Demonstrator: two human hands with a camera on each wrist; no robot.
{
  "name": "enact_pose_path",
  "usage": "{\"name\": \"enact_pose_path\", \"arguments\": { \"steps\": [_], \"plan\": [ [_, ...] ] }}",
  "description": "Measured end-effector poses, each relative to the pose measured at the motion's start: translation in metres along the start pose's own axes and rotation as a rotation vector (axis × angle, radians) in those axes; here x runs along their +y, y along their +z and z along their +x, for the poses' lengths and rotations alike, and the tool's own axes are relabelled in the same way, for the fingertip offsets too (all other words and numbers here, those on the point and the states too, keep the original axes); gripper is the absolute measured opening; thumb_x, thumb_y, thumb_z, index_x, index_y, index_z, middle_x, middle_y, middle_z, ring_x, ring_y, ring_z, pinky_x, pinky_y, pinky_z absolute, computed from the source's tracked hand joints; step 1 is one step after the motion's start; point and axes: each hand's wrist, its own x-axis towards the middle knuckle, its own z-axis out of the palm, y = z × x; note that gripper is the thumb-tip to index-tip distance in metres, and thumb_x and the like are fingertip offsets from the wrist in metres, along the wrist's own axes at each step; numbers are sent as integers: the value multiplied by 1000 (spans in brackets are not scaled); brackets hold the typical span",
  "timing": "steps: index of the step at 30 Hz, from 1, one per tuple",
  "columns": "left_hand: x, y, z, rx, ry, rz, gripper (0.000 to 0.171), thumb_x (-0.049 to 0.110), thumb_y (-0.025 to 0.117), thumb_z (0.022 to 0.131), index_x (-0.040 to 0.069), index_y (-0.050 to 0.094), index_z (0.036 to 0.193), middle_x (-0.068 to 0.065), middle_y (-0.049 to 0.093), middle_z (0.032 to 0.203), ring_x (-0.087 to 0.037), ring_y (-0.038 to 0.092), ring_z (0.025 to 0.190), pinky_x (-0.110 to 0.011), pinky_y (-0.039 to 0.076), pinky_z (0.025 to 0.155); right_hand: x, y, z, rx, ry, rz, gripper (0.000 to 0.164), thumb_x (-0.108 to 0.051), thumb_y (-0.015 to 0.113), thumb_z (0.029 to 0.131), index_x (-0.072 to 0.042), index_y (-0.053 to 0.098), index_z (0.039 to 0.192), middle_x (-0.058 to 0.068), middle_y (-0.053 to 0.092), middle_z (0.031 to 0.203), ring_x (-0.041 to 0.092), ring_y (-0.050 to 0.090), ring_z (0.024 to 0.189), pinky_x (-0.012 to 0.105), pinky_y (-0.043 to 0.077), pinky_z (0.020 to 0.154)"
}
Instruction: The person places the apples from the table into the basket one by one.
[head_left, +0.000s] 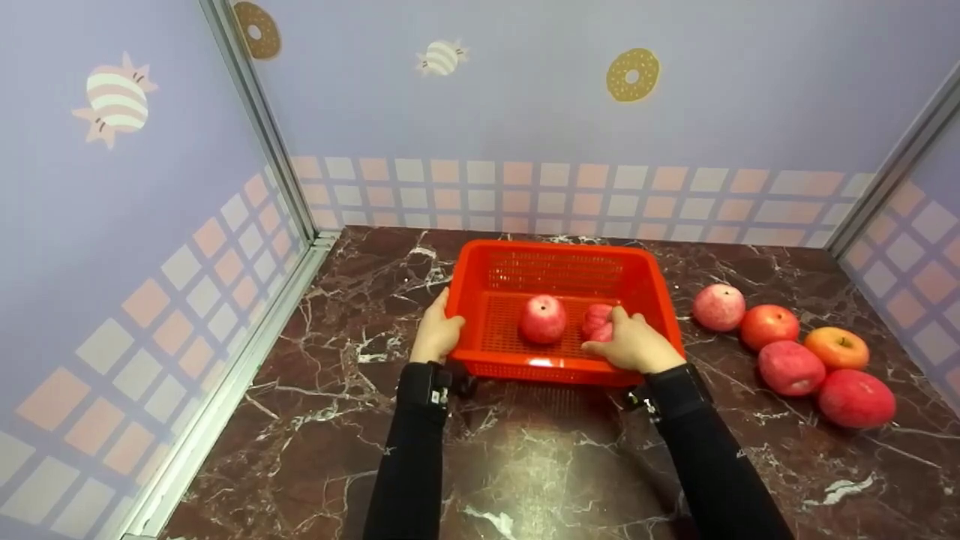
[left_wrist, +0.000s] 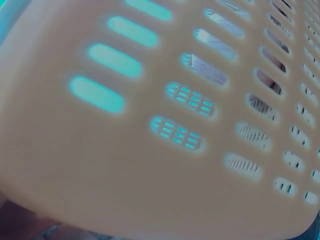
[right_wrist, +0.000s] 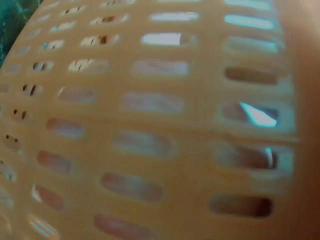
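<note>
A red plastic basket (head_left: 555, 367) with slotted walls stands in front of me in the head view. My left hand (head_left: 437, 330) grips its left side, thumb at the rim and fingers outside. A pinkish-red apple (head_left: 543, 319) sits inside, near the middle of the basket floor. Over the front right rim reaches my right hand (head_left: 636, 343), its thumb and forefinger around a ridged pink-red fruit (head_left: 596, 321) that is partly covered. Both wrist views are filled by the slotted basket wall (left_wrist: 125, 165), so the fingers do not show there.
On the dark marbled table (head_left: 330, 450), right of the basket, lie several fruits: a pale pink apple (head_left: 718, 307), a red-orange apple (head_left: 769, 327), a yellow-orange apple (head_left: 837, 349) and red fruits (head_left: 856, 398). Patterned panels (head_left: 525, 112) enclose the back and sides.
</note>
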Motion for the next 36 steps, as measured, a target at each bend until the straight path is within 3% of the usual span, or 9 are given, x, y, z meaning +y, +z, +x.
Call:
{"name": "enact_pose_path", "arguments": {
  "steps": [5,11,18,36],
  "plan": [
    [0,0,0,5,15,13,77,-7,47,90,0,22,163,-21,35,165,-35,43,146,-46,38,120,-1,0,3,-14,26,12,61,-41,71,89,4,50,125,30,60,117,45,51,119,55,48,101],
    [0,0,-1,3,11,0,77,-7,47,90,1,22,163,-21,35,165,-36,44,145,-47,40,119,-1,-2,5,-16,43,-19,70,-44,78,82,5,52,125,32,65,117,49,54,124,58,47,105],
    [-1,0,-1,6,10,-2,78,-7,48,90,2,22,163,-20,36,165,-35,45,145,-46,40,119,1,-1,7,-14,14,-35,71,-44,81,80,6,54,122,29,70,109,49,63,116,57,51,101],
    [-1,0,-1,4,9,0,76,-7,47,92,2,23,163,-21,36,164,-35,44,145,-47,39,119,2,1,10,-18,15,-43,66,-33,76,79,8,55,127,28,70,109,39,67,100,53,53,96]
  ]
}}
